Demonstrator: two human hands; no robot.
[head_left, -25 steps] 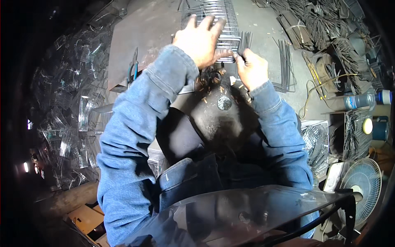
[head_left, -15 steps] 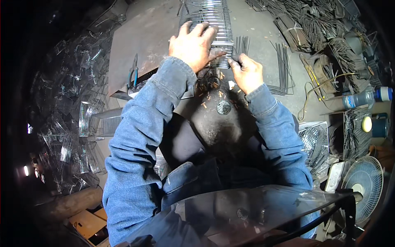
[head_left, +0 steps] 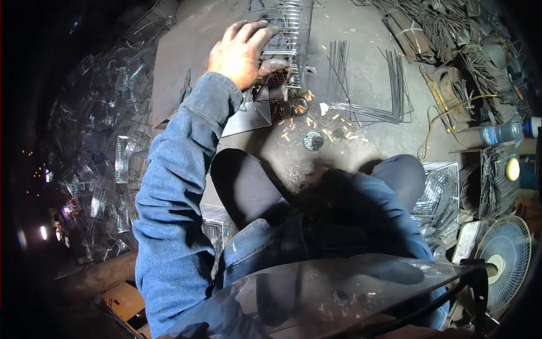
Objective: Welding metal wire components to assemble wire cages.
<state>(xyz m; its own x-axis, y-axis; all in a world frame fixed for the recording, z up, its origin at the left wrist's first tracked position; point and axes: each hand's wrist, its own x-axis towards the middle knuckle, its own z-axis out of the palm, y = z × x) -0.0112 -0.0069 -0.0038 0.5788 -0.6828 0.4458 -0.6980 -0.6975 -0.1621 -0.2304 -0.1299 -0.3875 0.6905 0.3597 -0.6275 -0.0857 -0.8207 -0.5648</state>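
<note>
At the top of the head view a silver wire basket [head_left: 293, 39] of close parallel bars stands on the work surface. My left hand [head_left: 240, 53] grips its near left side, with the fingers over the bars and the thumb pressed to the near end. Down by my knees, in shadow, is my right hand [head_left: 320, 174]; it is dark and smeared, so its fingers and anything in them cannot be made out. Between the basket and my lap a small round dish [head_left: 313, 140] of shiny bits sits among scattered tan stubs [head_left: 333, 134].
Thin wire rods [head_left: 339, 70] and bent wire frames [head_left: 395, 85] lie right of the basket. Pliers [head_left: 185, 87] rest on a metal sheet at left. Wire baskets are heaped [head_left: 121, 152] far left. Rod bundles [head_left: 429, 45], a water bottle [head_left: 499, 134] and a fan [head_left: 502, 246] line the right.
My right hand has left the basket's near end and moved down toward my lap. My left hand and the basket have shifted slightly left in view.
</note>
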